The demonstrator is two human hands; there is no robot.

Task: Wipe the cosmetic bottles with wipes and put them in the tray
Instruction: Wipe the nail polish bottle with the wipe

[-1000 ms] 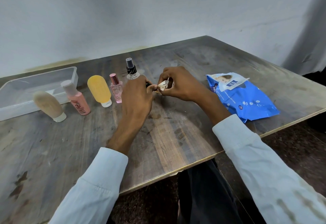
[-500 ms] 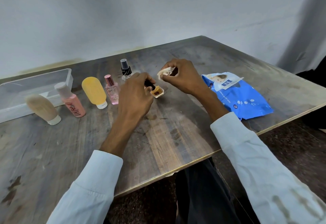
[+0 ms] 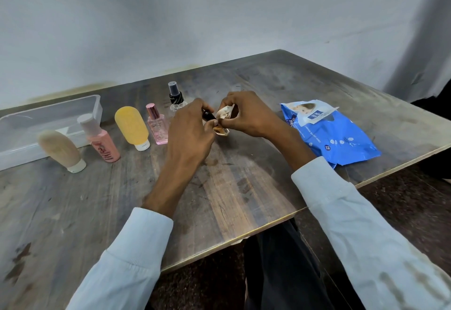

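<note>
on worn wooden table (image 3: pixel 122 212) | left hand (image 3: pixel 189 136) grips small bottle (image 3: pixel 220 130) | right hand (image 3: pixel 251 116) pinches wipe (image 3: pixel 225 113)

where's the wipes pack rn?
Head view: the blue wipes pack lies on the table's right side near its edge, just right of the right hand.

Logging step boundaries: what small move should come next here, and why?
Probably keep rubbing the wipe over the small bottle: the right hand presses it there, the left hand pinches the black cap, and the tray is empty.
</note>
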